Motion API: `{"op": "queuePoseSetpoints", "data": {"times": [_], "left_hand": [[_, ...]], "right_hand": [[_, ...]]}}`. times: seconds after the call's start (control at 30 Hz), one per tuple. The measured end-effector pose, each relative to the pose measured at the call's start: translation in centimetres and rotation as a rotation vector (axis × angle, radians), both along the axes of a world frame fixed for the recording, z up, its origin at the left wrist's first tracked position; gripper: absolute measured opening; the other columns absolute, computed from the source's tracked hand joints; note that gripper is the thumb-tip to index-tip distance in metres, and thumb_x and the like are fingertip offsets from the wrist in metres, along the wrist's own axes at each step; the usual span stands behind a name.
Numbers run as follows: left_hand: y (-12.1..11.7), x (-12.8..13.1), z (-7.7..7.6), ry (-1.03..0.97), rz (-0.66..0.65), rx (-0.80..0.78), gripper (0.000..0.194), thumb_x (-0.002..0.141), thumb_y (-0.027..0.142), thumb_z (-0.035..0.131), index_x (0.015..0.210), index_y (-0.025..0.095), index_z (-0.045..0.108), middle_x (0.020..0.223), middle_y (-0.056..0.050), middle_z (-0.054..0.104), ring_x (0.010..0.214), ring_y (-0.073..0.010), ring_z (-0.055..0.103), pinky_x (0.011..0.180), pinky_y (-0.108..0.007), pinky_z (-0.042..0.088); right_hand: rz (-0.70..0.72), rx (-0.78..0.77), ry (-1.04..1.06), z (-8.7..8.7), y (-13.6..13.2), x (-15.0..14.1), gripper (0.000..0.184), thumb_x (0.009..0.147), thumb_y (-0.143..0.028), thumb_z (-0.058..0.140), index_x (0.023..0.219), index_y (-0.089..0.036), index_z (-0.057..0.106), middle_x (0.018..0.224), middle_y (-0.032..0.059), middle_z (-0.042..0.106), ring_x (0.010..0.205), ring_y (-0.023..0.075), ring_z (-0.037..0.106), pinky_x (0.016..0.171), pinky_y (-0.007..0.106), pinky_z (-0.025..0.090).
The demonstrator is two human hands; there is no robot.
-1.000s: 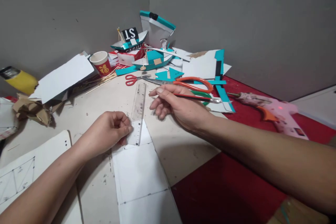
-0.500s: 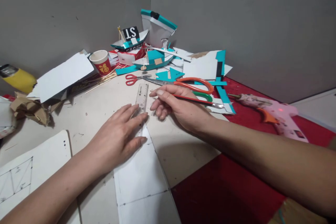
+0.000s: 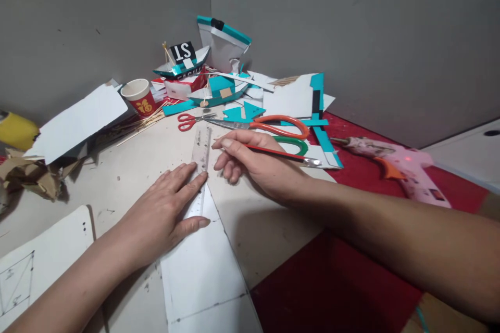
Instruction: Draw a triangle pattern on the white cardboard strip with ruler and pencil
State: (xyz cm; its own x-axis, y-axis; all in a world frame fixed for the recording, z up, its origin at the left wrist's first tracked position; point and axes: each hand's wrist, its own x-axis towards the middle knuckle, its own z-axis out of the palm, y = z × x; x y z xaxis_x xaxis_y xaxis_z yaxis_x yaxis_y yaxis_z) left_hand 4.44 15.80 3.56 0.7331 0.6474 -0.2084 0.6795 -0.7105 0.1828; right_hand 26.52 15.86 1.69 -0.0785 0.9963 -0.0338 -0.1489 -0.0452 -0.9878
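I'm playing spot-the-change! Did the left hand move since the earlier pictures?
Yes. The left hand moved forward along the clear ruler, so its fingertips are nearer the small red-handled scissors.

Table surface and the items resting on it. We observe a table (image 3: 128,158) with a pale top and a dark red area (image 3: 308,276) at the right. On the pale part we find a white strip (image 3: 203,270) crossed by a drawn line, a clear ruler (image 3: 201,151) reaching past its far end, and, at lower left, a white sheet (image 3: 58,250) bearing a line diagram. Farther back we note small red-handled scissors (image 3: 186,122), thin wooden sticks (image 3: 133,135) and crumpled brown cardboard (image 3: 37,176). On the red area we see a pink glue gun (image 3: 410,166).
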Motion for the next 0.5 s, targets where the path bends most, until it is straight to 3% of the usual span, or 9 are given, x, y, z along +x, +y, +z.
{"op": "queuePoseSetpoints", "data": {"times": [0.27,0.5], "left_hand": [[-0.2,0.0,0.2,-0.013,0.021,-0.019,0.073,0.095,0.058,0.045,0.155,0.019,0.029,0.163,-0.017,0.021,0.147,-0.0343,0.027,0.115,-0.052,0.032],[0.2,-0.6,1.4,0.000,0.066,-0.173,0.061,0.102,0.046,0.029,0.158,0.023,0.020,0.167,-0.007,0.010,0.151,-0.0278,0.012,0.120,-0.050,0.020]], "right_hand": [[0.017,0.024,0.019,0.1,0.0,0.1,0.013,0.093,-0.028,0.055,0.091,-0.018,0.063,0.069,0.0009,0.070,0.051,0.0080,0.059,0.046,0.017,0.048],[0.027,0.022,-0.065,-0.5,0.0,0.0,0.014,0.094,-0.029,0.054,0.091,-0.019,0.062,0.074,0.0015,0.070,0.057,0.0097,0.062,0.050,0.019,0.050]]}}
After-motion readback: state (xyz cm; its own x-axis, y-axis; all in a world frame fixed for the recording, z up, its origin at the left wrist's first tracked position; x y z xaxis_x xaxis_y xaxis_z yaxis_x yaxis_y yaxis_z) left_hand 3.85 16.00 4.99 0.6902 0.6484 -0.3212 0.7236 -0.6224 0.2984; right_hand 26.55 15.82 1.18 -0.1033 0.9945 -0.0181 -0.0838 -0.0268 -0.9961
